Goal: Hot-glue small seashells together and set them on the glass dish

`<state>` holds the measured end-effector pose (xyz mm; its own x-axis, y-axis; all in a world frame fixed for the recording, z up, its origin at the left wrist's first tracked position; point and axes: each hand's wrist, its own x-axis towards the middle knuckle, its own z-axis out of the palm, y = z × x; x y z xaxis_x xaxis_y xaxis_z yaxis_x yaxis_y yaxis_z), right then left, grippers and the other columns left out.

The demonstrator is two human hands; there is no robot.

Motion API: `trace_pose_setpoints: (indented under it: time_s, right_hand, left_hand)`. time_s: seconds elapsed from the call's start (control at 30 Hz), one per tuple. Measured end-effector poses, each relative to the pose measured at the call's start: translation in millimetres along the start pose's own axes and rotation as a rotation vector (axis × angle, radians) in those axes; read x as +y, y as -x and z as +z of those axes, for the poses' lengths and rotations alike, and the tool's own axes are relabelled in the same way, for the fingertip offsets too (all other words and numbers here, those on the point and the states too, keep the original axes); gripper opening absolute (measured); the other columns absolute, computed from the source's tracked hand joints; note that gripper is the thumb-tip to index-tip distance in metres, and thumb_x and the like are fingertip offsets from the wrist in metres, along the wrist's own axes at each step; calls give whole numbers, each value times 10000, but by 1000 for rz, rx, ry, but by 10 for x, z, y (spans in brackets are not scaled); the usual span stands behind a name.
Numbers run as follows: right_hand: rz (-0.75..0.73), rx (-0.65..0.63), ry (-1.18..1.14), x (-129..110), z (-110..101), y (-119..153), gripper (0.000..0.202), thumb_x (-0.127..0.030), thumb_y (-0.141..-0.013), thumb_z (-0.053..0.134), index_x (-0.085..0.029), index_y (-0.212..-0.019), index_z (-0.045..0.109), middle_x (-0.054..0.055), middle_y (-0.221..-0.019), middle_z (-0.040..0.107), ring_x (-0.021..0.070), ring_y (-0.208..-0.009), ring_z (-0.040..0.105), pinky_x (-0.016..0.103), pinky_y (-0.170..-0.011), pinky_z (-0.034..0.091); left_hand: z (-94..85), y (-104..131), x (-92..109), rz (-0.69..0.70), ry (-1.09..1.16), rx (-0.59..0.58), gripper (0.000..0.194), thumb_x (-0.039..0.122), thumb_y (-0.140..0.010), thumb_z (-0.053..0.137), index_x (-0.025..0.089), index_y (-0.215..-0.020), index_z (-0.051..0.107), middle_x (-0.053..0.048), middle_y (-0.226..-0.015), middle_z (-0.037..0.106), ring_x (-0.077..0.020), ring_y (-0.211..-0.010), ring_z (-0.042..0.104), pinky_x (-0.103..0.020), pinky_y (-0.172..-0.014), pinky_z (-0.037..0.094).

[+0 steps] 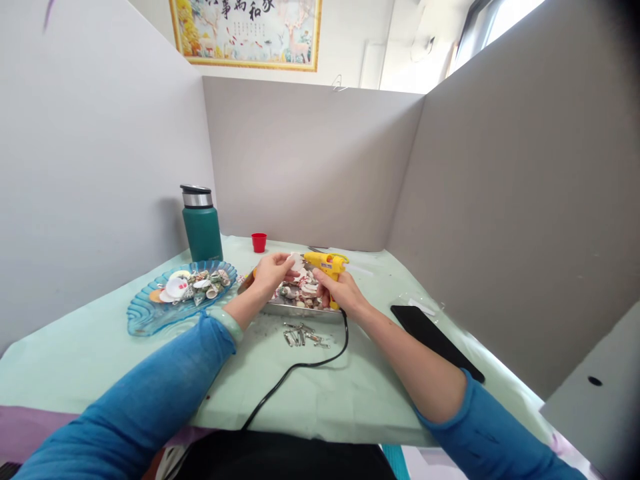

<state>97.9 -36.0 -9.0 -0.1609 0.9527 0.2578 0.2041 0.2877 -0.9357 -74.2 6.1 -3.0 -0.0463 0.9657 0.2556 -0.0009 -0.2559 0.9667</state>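
In my right hand [336, 288] is a yellow glue gun [326, 261], its nozzle aimed left. My left hand [273, 273] pinches a whitish shell-like piece [296, 263] right at the nozzle; fingers partly cover it. Both hands are above a shallow metal tray [295, 311] heaped with shells [305, 291]. From the glue gun a black cord [300, 365] runs to the table's front edge. Several small metal safety pins [302, 335] lie in a loose pile in front of the tray.
A blue shell-shaped dish [143, 323] at left holds shells and round discs. Behind it stands a green bottle [202, 230]; a red cup [259, 243] is farther back. At right lie a black flat object [435, 341] and clear plastic [417, 304]. Grey panels [310, 167] enclose the table.
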Motion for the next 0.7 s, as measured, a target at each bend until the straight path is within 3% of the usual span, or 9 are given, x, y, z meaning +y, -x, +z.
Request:
trace_pose_setpoints:
  time_s: [0.7]
  right_hand:
    - [1,-8,-11,36,-6,-25,446,-534,-789,582,-160,-548,558,-1,-474,564,88,-348,503,206,-380,385]
  left_hand:
    - [-6,-51,-58,29,49,8,214,225,-749,700,97,-895,612,-45,-661,672,-167,-577,679,-239,-538,537]
